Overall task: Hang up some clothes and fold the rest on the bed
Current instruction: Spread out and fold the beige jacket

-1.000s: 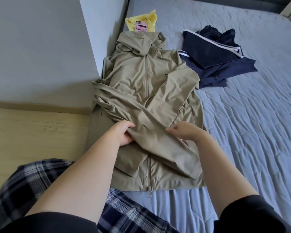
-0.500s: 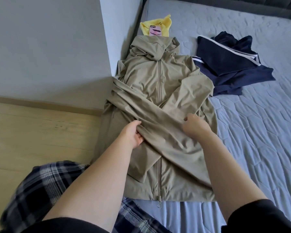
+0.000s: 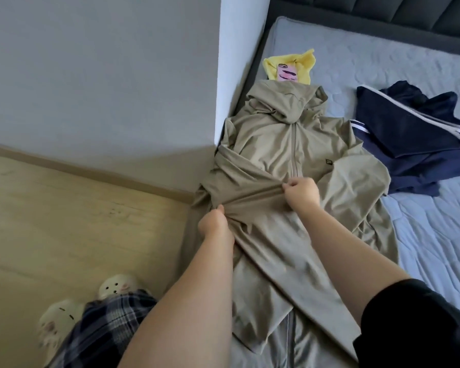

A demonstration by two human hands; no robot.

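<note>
Since the picture from half a second ago, both hands have been moved up the jacket (image 3: 290, 144), nearer its chest; the sleeve (image 3: 252, 193), which was lying flatter across the front then, is now bunched and pulled tight between them. More of the floor is seen now, and a pair of slippers (image 3: 117, 284) has come into view.

The jacket is laid zip-side up along the edge of the bed (image 3: 422, 248), close to the wall, likely so that it can be folded flat. The sleeve is pinched by the left hand (image 3: 214, 221) near the jacket's side; it is pinched by the curled fingers of the right hand (image 3: 302, 193) just beside the zip. Two holds are likely used so that the fold can be drawn straight.

Navy clothes (image 3: 409, 134) are heaped just beside the jacket. A yellow cloth (image 3: 307, 62) with a phone (image 3: 287, 73) on it is seen past the hood.
</note>
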